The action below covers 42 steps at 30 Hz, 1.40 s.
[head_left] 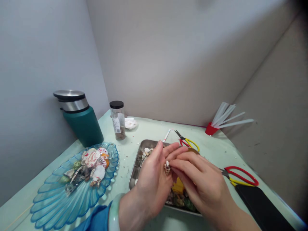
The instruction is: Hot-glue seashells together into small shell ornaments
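A small brown-and-white spiral seashell [166, 167] is pinched between the thumb and fingertips of my right hand [202, 176]. Just behind it, the palm of my left hand [154, 179] is turned up, its fingers stretched out and partly covered by the right hand. Both hands are above a metal tray [132, 176]. White shells [146, 153] lie in the tray's left part, and a yellow piece [178, 186] with darker shells shows near its front. My hands hide much of the tray.
A blue shell-shaped dish [55, 195] with shells in it stands at left, by a teal bottle [83, 125]. Behind are a black-lidded jar [117, 120], a marker [166, 135] and yellow-handled scissors [191, 142]. At right are a red cup of white sticks [211, 129], red-handled scissors [242, 175] and a phone [261, 205].
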Tool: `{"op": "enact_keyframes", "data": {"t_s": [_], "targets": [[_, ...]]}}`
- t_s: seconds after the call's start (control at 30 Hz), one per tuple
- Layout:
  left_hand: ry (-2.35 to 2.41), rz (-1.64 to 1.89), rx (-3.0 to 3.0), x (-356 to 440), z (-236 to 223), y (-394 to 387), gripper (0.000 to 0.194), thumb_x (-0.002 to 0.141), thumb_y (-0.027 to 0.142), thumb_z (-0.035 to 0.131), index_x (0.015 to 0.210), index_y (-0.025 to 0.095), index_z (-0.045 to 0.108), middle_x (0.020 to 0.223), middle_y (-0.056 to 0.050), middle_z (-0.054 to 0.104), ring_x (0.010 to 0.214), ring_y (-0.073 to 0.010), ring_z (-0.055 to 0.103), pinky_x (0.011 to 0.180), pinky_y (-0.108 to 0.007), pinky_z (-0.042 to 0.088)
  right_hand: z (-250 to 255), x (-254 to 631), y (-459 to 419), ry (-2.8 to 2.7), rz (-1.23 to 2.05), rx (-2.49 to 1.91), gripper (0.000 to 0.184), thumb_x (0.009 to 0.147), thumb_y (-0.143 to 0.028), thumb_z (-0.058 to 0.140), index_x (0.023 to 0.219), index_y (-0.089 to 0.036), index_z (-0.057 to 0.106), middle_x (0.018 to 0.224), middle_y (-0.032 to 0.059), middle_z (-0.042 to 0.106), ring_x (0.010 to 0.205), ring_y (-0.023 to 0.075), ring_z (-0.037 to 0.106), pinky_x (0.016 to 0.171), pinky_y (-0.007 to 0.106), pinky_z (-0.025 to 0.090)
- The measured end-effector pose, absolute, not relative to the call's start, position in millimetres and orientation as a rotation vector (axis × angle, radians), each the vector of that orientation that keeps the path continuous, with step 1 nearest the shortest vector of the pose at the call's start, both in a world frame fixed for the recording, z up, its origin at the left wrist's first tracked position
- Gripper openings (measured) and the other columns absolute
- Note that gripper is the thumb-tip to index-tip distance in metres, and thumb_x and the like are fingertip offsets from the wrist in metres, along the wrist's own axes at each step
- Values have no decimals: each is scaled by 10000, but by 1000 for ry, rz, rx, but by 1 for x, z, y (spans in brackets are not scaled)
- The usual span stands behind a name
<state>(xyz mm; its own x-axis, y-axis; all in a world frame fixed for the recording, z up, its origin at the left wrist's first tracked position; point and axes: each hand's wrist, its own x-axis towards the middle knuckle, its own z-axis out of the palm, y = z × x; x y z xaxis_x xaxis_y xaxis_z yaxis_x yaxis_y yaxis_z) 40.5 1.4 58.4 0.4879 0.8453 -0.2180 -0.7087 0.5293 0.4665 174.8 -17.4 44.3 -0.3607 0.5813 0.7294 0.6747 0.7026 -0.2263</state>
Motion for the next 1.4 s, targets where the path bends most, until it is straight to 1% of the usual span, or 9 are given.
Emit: {"op": "enact_keyframes", "data": {"t_s": [0.17, 0.3, 0.5, 0.67, 0.8, 0.97, 1.07, 1.23, 1.4], "targets": [[428, 1020, 377, 40, 62, 0, 457, 946, 433, 418, 1182, 74, 572, 1186, -177, 635, 1155, -260, 557, 1025, -361, 357, 44, 177, -17, -2023, -70, -941, 173, 860, -64, 533, 903, -173, 661, 867, 60, 661, 798, 181, 603, 695, 310, 480], [379, 1050, 318, 42, 60, 2, 402, 954, 382, 411, 1085, 50, 596, 1099, -192, 645, 1033, -240, 608, 937, -335, 424, 44, 180, -15, -1878, 158, -983, 147, 875, -90, 549, 909, -201, 639, 892, 38, 650, 867, 168, 600, 773, 287, 477], [377, 1030, 254, 44, 55, 5, 389, 946, 361, 409, 890, 60, 649, 923, -151, 643, 873, -204, 621, 783, -287, 477, 41, 181, -10, -1641, 495, -1072, 93, 877, -182, 588, 854, -253, 642, 879, -14, 659, 818, 143, 609, 714, 245, 466], [450, 1070, 318, 43, 50, 6, 133, 837, 111, 539, 839, 82, 669, 954, -113, 637, 893, -184, 603, 802, -299, 486, 40, 183, -9, -1454, 760, -1109, 58, 865, -297, 619, 848, -255, 655, 818, -23, 648, 742, 125, 590, 666, 219, 461], [546, 1066, 366, 41, 48, 8, 265, 689, -62, 502, 832, 88, 668, 942, -102, 641, 832, -163, 613, 705, -268, 484, 41, 185, -8, -1270, 949, -1121, 138, 811, -363, 684, 830, -232, 645, 663, -47, 572, 604, 90, 505, 582, 194, 420], [588, 1058, 450, 42, 48, 9, 411, 577, -157, 477, 847, 95, 658, 952, -103, 649, 926, -171, 618, 767, -255, 479, 41, 187, -6, -1078, 1203, -1050, 212, 786, -392, 705, 838, -209, 611, 572, -58, 526, 552, 82, 452, 549, 198, 374], [583, 1029, 523, 43, 49, 8, 355, 631, -133, 523, 870, 96, 651, 974, -98, 637, 914, -179, 620, 733, -255, 477, 40, 186, -6, -1035, 1247, -1049, 226, 773, -393, 717, 834, -208, 601, 572, -61, 528, 539, 78, 443, 532, 196, 361], [590, 1008, 632, 42, 48, 6, 153, 791, 54, 591, 934, 93, 631, 870, -64, 620, 648, -95, 540, 556, -222, 405, 39, 185, -6, -1104, 1138, -1118, 219, 786, -397, 703, 829, -202, 613, 589, -60, 536, 565, 79, 459, 544, 190, 367], [624, 1039, 721, 41, 46, 5, 133, 796, 147, 659, 916, 96, 631, 830, -42, 613, 622, -79, 506, 570, -216, 392, 41, 182, -8, -1173, 1061, -1153, 203, 796, -392, 692, 837, -207, 619, 604, -66, 536, 573, 80, 466, 558, 189, 384]]}}
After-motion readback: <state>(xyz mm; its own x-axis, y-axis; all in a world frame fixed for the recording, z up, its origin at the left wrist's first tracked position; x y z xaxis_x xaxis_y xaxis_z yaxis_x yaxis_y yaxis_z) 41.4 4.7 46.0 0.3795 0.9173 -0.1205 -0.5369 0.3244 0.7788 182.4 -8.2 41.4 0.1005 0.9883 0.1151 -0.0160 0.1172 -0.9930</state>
